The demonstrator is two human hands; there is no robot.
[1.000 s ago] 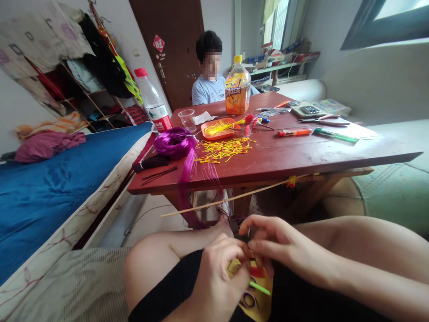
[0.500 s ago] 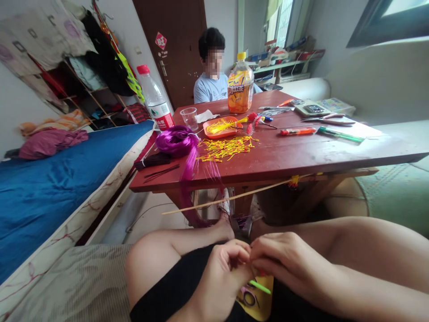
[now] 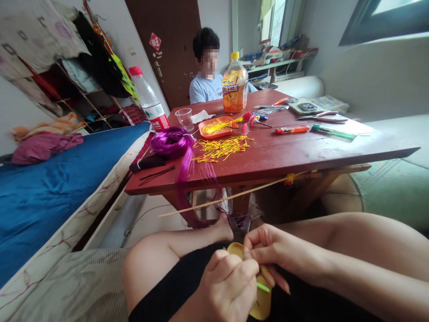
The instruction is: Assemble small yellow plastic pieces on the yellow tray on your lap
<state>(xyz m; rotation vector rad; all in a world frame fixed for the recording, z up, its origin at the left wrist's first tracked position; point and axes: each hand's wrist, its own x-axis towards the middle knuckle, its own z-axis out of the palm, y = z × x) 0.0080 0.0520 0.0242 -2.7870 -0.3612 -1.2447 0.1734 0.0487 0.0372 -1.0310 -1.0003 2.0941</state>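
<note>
Tray [image 3: 264,308], yellow, in the lap at lower centre of the frame, partly hidden by left hand [image 3: 229,281] and right hand [image 3: 271,248].
Both close narrow, fingertips meeting near each other; what they pinch is too small to tell. Green stick [image 3: 263,287] shows beside the left hand, over the tray; purple strands [image 3: 172,142] and yellow stems [image 3: 223,148] lie left of centre on the desk [image 3: 284,156].

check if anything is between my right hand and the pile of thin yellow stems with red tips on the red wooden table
Yes: a long, pale wooden stick slants across below the table edge, between your right hand and the pile. Purple strands also hang over the edge, left of that path.
</note>
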